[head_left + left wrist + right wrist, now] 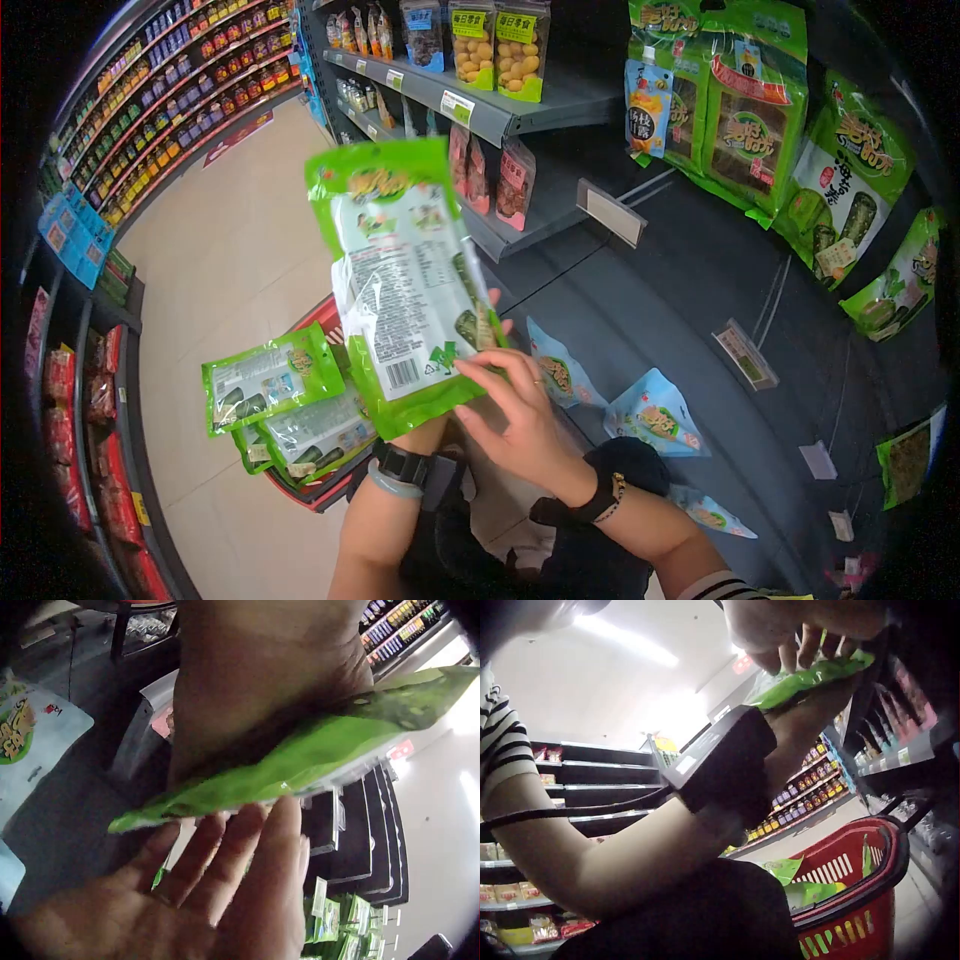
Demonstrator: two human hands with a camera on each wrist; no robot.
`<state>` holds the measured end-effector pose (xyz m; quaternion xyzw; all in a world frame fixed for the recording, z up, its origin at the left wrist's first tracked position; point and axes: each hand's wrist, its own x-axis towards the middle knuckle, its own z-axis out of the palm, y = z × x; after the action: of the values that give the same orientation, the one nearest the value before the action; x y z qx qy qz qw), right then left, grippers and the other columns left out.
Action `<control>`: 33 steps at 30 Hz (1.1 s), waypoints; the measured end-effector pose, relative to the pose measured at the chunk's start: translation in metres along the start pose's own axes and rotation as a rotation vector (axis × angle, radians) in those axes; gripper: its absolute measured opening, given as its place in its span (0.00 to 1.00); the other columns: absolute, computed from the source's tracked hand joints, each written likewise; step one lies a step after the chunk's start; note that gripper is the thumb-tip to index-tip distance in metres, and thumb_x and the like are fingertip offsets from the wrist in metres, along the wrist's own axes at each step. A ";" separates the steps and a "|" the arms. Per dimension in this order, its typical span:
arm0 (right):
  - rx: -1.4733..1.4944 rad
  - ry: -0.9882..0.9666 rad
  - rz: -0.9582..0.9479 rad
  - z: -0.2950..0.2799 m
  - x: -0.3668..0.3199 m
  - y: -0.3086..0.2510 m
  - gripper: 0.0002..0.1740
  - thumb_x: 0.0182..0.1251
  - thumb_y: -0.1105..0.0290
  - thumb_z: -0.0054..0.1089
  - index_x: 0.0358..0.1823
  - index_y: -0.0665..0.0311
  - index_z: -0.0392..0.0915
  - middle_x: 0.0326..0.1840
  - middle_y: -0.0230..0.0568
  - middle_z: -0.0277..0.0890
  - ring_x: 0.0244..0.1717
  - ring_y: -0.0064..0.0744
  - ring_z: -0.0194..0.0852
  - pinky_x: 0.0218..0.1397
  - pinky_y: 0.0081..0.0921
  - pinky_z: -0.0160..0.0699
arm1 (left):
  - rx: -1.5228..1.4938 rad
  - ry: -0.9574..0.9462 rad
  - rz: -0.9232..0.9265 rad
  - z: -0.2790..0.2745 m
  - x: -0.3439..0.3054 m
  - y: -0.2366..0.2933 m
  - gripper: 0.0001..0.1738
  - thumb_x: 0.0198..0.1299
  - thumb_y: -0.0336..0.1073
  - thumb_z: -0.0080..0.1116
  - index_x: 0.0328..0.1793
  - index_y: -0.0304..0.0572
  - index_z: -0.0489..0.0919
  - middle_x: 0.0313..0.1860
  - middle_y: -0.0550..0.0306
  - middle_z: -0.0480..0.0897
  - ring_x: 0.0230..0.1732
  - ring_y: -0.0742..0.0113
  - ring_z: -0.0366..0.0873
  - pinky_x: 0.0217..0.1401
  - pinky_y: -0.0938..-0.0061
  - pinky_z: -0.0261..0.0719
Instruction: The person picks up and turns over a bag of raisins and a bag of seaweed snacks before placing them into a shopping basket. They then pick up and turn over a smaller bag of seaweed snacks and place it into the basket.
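A large green-and-white snack packet [400,290] is upright in the head view, its printed back with a barcode facing the camera. The left hand [495,298] holds it from behind, mostly hidden, with fingertips showing past the packet's right edge. On the lower right of the printed face rest fingers of the right hand [520,425], extended. The left wrist view shows the packet [300,761] edge-on, with the right hand [217,892] touching it from below. In the right wrist view, the right hand [802,626] lies over the packet [802,682].
A red basket [318,492] with several similar packets [275,378] stands on the floor at left. Light blue packets [655,415] lie on the dark lower shelf at right. Green packets [745,130] hang above it. Grey shelves [500,120] hold snack bags; shelving [95,400] lines the left.
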<state>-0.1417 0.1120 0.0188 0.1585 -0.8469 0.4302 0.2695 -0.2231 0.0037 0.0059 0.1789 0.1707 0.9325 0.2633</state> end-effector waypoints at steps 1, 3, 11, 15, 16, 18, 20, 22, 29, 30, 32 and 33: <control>0.048 -0.039 0.009 0.006 -0.001 0.003 0.24 0.57 0.70 0.59 0.57 0.66 0.71 0.54 0.44 0.66 0.56 0.47 0.61 0.59 0.39 0.62 | 0.026 0.069 0.093 -0.002 -0.009 0.000 0.44 0.61 0.64 0.40 0.74 0.43 0.49 0.72 0.41 0.54 0.71 0.44 0.54 0.72 0.49 0.53; 0.057 -0.071 0.004 0.017 -0.005 0.009 0.26 0.59 0.68 0.58 0.59 0.67 0.68 0.55 0.47 0.65 0.56 0.49 0.62 0.60 0.39 0.62 | 0.100 0.174 0.115 -0.061 -0.020 -0.006 0.41 0.62 0.63 0.39 0.72 0.42 0.53 0.70 0.44 0.58 0.69 0.45 0.57 0.71 0.51 0.56; 0.135 -0.312 0.176 0.049 -0.026 0.027 0.32 0.63 0.61 0.54 0.65 0.71 0.59 0.61 0.57 0.61 0.61 0.55 0.61 0.63 0.40 0.61 | 0.106 0.848 0.009 -0.076 -0.043 0.001 0.32 0.65 0.60 0.37 0.63 0.44 0.65 0.58 0.52 0.70 0.60 0.54 0.66 0.61 0.58 0.68; 0.112 -0.404 0.205 0.060 -0.027 0.032 0.34 0.65 0.60 0.52 0.66 0.71 0.56 0.64 0.60 0.58 0.63 0.58 0.59 0.65 0.41 0.60 | 0.124 0.891 0.024 -0.079 -0.044 0.002 0.32 0.66 0.60 0.33 0.64 0.45 0.65 0.59 0.52 0.70 0.59 0.56 0.67 0.63 0.59 0.65; 0.110 -0.403 0.203 0.060 -0.027 0.032 0.34 0.65 0.60 0.52 0.66 0.71 0.56 0.64 0.60 0.58 0.63 0.58 0.59 0.65 0.41 0.60 | 0.124 0.885 0.058 -0.079 -0.044 0.002 0.32 0.67 0.60 0.32 0.65 0.45 0.64 0.59 0.53 0.70 0.59 0.56 0.67 0.63 0.59 0.64; 0.174 -0.396 0.221 0.061 -0.026 0.033 0.34 0.65 0.60 0.52 0.66 0.72 0.55 0.64 0.61 0.57 0.62 0.59 0.60 0.64 0.42 0.61 | 0.157 0.890 0.077 -0.068 -0.045 0.001 0.32 0.67 0.61 0.31 0.65 0.45 0.64 0.60 0.54 0.69 0.59 0.57 0.67 0.63 0.61 0.64; 0.181 -0.362 0.215 0.068 -0.028 0.037 0.33 0.65 0.60 0.52 0.66 0.72 0.55 0.64 0.61 0.57 0.62 0.59 0.61 0.64 0.42 0.62 | 0.195 0.900 0.092 -0.056 -0.045 -0.001 0.32 0.68 0.61 0.31 0.65 0.45 0.63 0.60 0.55 0.69 0.59 0.59 0.66 0.63 0.63 0.64; 0.191 -0.330 0.213 0.072 -0.030 0.036 0.33 0.65 0.60 0.52 0.66 0.73 0.55 0.64 0.61 0.58 0.61 0.60 0.61 0.63 0.42 0.63 | 0.396 0.846 0.278 -0.049 -0.044 -0.001 0.33 0.68 0.62 0.31 0.66 0.46 0.62 0.61 0.57 0.68 0.60 0.62 0.65 0.63 0.66 0.63; 0.159 -0.256 0.201 0.061 -0.030 0.041 0.31 0.65 0.63 0.52 0.65 0.73 0.56 0.63 0.61 0.58 0.61 0.59 0.61 0.63 0.40 0.63 | 0.461 0.756 0.359 -0.079 -0.029 -0.004 0.33 0.69 0.56 0.35 0.71 0.41 0.55 0.69 0.56 0.60 0.68 0.64 0.56 0.70 0.69 0.53; 0.135 -0.241 0.196 0.056 -0.031 0.042 0.30 0.65 0.66 0.51 0.65 0.73 0.56 0.63 0.60 0.58 0.61 0.58 0.61 0.64 0.39 0.63 | 0.596 0.812 0.386 -0.083 -0.023 -0.008 0.34 0.69 0.52 0.37 0.74 0.39 0.49 0.74 0.51 0.52 0.73 0.61 0.49 0.73 0.69 0.45; 0.126 -0.181 0.165 0.050 -0.032 0.044 0.29 0.64 0.69 0.51 0.64 0.72 0.57 0.63 0.59 0.58 0.62 0.56 0.61 0.64 0.38 0.62 | 0.800 0.804 0.464 -0.041 -0.015 -0.018 0.35 0.69 0.54 0.37 0.73 0.38 0.52 0.73 0.50 0.54 0.72 0.59 0.50 0.73 0.68 0.46; 0.138 -0.139 0.130 0.043 -0.031 0.046 0.28 0.63 0.72 0.51 0.64 0.72 0.58 0.63 0.58 0.59 0.62 0.55 0.61 0.64 0.37 0.62 | 1.011 0.809 0.563 -0.024 -0.007 -0.029 0.36 0.68 0.56 0.37 0.72 0.37 0.54 0.72 0.49 0.56 0.72 0.56 0.51 0.72 0.66 0.48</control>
<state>-0.1535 0.1054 -0.0501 0.1506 -0.8405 0.4919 0.1701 -0.2156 0.0180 -0.0288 -0.0440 0.6147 0.7650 -0.1873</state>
